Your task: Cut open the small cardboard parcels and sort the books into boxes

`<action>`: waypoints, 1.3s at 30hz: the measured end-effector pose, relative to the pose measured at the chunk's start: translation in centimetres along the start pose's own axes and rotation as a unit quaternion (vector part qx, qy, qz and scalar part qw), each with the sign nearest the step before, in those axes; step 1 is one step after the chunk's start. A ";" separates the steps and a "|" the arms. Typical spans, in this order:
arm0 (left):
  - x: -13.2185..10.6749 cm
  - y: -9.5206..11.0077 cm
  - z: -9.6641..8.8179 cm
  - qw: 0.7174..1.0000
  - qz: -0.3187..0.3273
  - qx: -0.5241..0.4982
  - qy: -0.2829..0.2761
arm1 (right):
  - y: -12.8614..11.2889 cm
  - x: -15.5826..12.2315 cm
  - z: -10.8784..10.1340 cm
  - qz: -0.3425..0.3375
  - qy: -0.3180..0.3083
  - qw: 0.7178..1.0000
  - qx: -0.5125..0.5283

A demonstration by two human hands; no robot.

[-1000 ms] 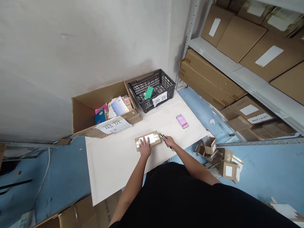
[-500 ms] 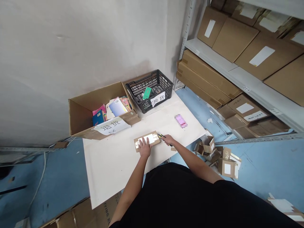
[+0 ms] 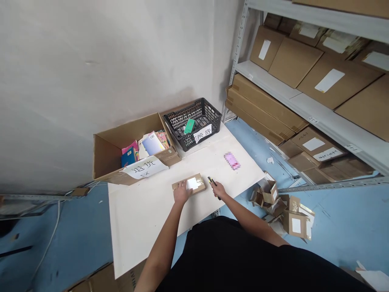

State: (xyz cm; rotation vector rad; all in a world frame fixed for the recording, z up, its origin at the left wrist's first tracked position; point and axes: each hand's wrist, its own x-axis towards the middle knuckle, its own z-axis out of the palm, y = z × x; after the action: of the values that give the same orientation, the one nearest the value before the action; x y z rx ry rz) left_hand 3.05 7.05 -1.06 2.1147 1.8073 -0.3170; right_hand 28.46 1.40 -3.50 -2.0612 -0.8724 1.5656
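Note:
A small flat cardboard box (image 3: pixel 199 182) with a white label and shiny tape lies on the white table (image 3: pixel 136 227). Over its left end is my left hand (image 3: pixel 181 192), closed around the near side with the fingers on top. My right hand (image 3: pixel 218 190) grips a black and yellow utility knife (image 3: pixel 210 180) just beyond the box's right end, apart from it. Part of the knife's handle is hidden inside my fist.
Behind stand a large carton (image 3: pixel 105 152) of books and a black plastic crate (image 3: pixel 212 117) holding a green box (image 3: pixel 189 126). A blurred pink item (image 3: pixel 232 160) lies at the table's right. Opened cartons (image 3: pixel 296 223) litter the floor beside shelving (image 3: pixel 276 85).
My left hand has slid from the middle of the box to its left end. My right hand has drawn the knife away from the box's right end. The view has tilted up slightly.

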 end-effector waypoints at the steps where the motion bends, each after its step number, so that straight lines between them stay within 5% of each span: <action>1: 0.3 -0.5 -0.4 1.000 0.000 0.000 0.001 | 0.0 0.0 0.8 0.003 0.008 1.000 0.001; 5: 0.3 -1.2 -0.8 1.000 -0.021 0.005 -0.018 | -1.1 0.1 4.0 0.006 0.016 0.999 -0.042; 10: -3.6 0.5 1.2 0.995 -0.099 0.026 0.010 | -6.6 2.7 5.5 0.000 0.093 0.991 -0.097; 13: -6.3 1.4 2.4 1.000 -0.013 -0.009 -0.027 | -10.3 4.7 5.1 -0.007 0.102 0.989 -0.105; 16: -6.9 2.1 2.3 0.999 0.040 -0.013 -0.006 | -12.2 5.7 3.8 -0.053 0.105 0.985 -0.123; 20: -3.3 3.1 0.1 0.994 0.105 0.028 -0.003 | -10.0 4.4 0.6 -0.105 0.153 0.972 -0.143; 25: 2.2 3.6 -1.6 0.965 0.234 0.063 -0.099 | -2.6 0.6 -0.8 -0.044 0.122 0.972 -0.197; 28: 2.6 3.6 -0.8 0.974 0.204 0.038 -0.087 | 0.0 -0.2 -0.3 0.004 0.086 0.982 -0.168; 30: 1.6 4.0 0.3 0.987 0.153 0.022 -0.053 | -0.4 0.5 -0.1 0.017 0.100 0.983 -0.152; 35: -2.6 5.7 3.6 0.999 -0.001 0.017 0.033 | -6.5 4.0 0.4 -0.014 0.154 0.974 -0.167; 39: -4.1 5.5 4.8 0.998 -0.018 0.038 0.055 | -8.9 5.6 0.3 -0.051 0.135 0.981 -0.131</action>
State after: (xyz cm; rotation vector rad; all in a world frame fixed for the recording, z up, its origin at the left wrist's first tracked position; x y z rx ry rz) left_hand 8.02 0.69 -3.29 2.1935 1.9252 -0.2881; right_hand 27.11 11.65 -1.69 -2.3000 -1.1068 1.1335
